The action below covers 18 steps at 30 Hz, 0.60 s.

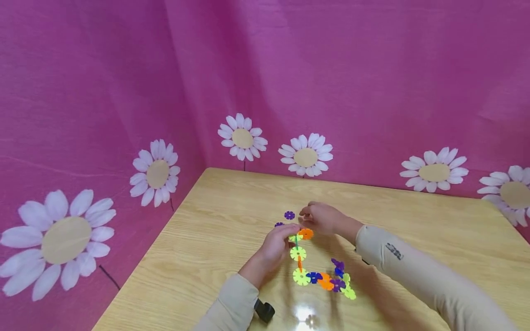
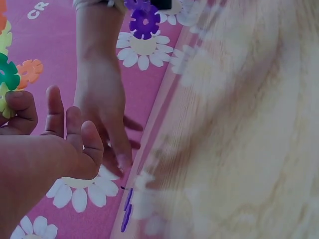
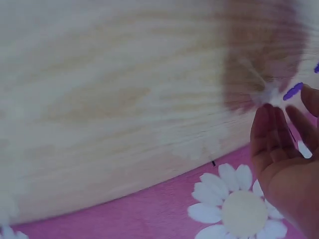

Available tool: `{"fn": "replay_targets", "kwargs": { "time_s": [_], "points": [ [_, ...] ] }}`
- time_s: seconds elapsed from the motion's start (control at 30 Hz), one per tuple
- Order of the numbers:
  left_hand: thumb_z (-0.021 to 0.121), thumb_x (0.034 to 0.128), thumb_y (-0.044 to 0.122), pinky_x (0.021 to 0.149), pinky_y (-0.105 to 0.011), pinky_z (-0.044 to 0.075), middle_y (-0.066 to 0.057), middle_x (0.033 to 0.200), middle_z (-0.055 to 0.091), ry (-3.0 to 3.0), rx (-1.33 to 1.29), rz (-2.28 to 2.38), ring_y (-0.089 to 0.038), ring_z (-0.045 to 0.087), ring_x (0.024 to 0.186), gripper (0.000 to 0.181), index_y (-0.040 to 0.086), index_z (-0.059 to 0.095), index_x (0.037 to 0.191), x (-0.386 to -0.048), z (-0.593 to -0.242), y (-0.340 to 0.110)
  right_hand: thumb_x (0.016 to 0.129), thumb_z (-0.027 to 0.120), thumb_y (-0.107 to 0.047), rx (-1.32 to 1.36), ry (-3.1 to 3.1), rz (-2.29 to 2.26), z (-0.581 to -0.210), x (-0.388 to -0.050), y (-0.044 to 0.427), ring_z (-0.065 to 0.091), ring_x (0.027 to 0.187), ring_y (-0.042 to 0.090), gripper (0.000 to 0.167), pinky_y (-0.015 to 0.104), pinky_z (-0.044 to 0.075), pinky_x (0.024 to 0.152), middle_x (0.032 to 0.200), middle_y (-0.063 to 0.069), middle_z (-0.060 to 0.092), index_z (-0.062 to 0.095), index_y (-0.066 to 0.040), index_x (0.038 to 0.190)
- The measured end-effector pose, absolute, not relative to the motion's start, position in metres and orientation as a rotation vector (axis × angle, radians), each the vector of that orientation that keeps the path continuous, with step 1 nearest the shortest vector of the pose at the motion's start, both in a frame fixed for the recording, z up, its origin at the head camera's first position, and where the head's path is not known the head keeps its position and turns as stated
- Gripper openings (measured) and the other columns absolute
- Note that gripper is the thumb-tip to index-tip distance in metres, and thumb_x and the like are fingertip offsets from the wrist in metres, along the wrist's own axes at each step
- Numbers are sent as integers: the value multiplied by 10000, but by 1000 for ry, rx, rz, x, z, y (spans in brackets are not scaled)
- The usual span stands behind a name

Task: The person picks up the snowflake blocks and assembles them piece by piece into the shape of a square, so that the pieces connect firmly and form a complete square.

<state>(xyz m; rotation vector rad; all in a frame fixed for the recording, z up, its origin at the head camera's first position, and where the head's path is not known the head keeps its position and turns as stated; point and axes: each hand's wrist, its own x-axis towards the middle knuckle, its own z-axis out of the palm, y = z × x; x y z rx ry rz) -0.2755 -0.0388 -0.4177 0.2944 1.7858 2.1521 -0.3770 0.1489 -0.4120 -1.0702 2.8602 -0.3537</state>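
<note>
A bent chain of interlocking notched plastic discs (image 1: 298,253) hangs above the table, in yellow-green, orange, blue and purple. My left hand (image 1: 275,246) pinches its upper end, near an orange disc (image 1: 306,234). In the left wrist view, the thumb presses a yellow-green disc (image 2: 6,105) beside a green one (image 2: 7,72), with the other fingers raised. My right hand (image 1: 325,218) reaches past the left, its fingers loosely bent and nothing visible in them. Close to its fingertips lies a loose purple disc (image 1: 289,215); a second purple disc (image 1: 279,224) is partly behind the left hand.
The wooden table (image 1: 186,257) meets a pink cloth (image 1: 331,92) printed with white daisies at the back and left. A black object (image 1: 264,311) sits at the left cuff. The chain's far end (image 1: 337,264) curls up between the forearms.
</note>
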Motion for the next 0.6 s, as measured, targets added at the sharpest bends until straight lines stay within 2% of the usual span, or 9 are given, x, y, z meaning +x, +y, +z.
{"fn": "replay_targets", "kwargs": {
  "time_s": [0.1,0.23,0.33,0.47,0.6],
  "points": [
    [421,1014,210,890,-315,387,-75,1221,615,1784,297,2164,-122,515,1046,432,-107,597,1250,-278,-419,-38,975,644,-213,-1096,2843,-239,-414,-388,138,593,882,223,424,391,575,826,1112,180,620,601,2,1338],
    [414,1025,224,904,-315,383,-88,1285,580,1785,283,2141,-135,496,1088,426,-86,607,1245,-278,-420,-40,992,624,-235,-1056,2810,-151,-418,-392,127,566,890,222,440,381,578,808,1166,175,559,568,-119,1412],
    [414,1031,250,933,-329,375,-73,1296,565,1784,271,2129,-153,484,1124,416,-49,621,1232,-278,-420,-39,971,654,-197,-1065,2835,-168,-421,-391,125,572,862,215,377,371,585,786,1131,152,569,638,-147,1344],
    [434,1024,262,940,-335,373,-69,1279,574,1785,254,2136,-163,490,1125,397,-26,627,1218,-278,-419,-39,939,692,-142,-1086,2854,-325,-423,-390,125,586,872,208,251,378,577,828,1054,127,612,714,-68,1178],
    [441,1022,238,913,-309,369,-112,1315,563,1769,228,2163,-167,493,1136,409,-61,596,1254,-276,-420,-39,880,739,-94,-1034,2776,-586,-423,-390,131,609,819,184,183,331,566,778,920,114,681,693,16,1019]
  ]
}}
